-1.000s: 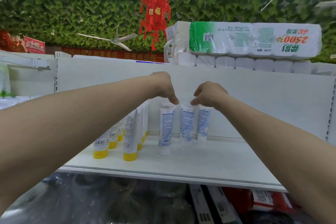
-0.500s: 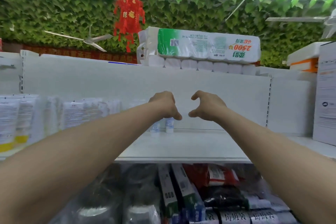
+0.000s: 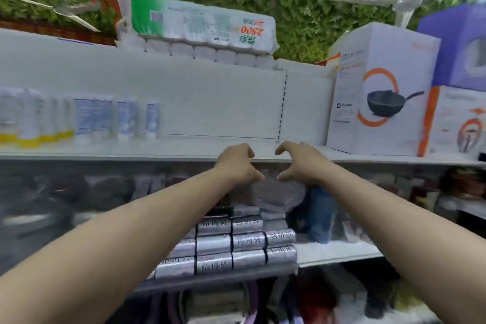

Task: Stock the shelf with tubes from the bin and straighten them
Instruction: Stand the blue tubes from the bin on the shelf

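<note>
Several white tubes with blue labels [image 3: 123, 122] stand upright on the white shelf [image 3: 200, 144] at the left, next to a group of white tubes with yellow caps [image 3: 34, 126] further left. My left hand [image 3: 238, 163] and my right hand [image 3: 299, 162] hover side by side in front of the shelf's front edge, well to the right of the tubes. Both hands hold nothing, with fingers curled and apart. The bin is not in view.
White boxes picturing a pan [image 3: 381, 92] stand on the shelf at the right. A pack of toilet rolls [image 3: 200, 31] lies on top of the shelf unit. Silver packets [image 3: 228, 244] and dark bagged goods fill the lower shelves.
The view has swung right and down, so the tubes now sit far left. Both hands have left the tubes and dropped from the shelf's back to its front edge, still holding nothing.
</note>
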The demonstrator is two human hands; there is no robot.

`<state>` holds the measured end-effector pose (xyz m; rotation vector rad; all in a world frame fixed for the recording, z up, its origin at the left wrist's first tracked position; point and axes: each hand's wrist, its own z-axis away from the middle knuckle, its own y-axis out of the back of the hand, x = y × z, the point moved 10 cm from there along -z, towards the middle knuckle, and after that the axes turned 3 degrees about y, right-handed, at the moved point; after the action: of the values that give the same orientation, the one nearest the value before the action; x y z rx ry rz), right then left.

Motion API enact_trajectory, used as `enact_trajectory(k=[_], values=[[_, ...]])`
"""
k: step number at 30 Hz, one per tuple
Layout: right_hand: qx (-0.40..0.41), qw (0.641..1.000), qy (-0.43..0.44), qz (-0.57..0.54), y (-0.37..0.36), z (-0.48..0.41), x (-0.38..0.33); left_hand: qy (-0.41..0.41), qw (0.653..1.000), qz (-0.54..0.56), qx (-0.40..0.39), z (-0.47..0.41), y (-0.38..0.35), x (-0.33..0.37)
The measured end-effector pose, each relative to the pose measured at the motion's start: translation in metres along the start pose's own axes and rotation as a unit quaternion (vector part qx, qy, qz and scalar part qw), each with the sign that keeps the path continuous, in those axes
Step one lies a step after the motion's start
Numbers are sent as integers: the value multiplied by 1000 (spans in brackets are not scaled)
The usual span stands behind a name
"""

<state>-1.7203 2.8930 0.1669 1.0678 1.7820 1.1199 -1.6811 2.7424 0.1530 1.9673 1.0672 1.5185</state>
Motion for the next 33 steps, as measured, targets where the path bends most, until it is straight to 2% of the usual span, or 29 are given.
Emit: enact_trajectory(k=[8,14,18,21,25,30,33], values=[[-97,992,-74,1,-71,87,167,56,989,65,-118,45,-192,26],[-148,978,-149,-12,-133,138,275,69,978,43,-192,54,-328,27],[-198,965,-170,-14,-194,161,337,90,964,37,-249,61,-425,12],[-236,951,-196,-22,-242,179,382,135,943,40,-300,73,-496,-11],[-298,923,-239,-40,-319,207,433,230,900,54,-366,101,-577,-55],[-400,855,-306,-125,-421,262,473,339,841,36,-419,147,-647,-112],[-439,830,-307,-156,-480,284,491,404,810,37,-423,179,-683,-143]])
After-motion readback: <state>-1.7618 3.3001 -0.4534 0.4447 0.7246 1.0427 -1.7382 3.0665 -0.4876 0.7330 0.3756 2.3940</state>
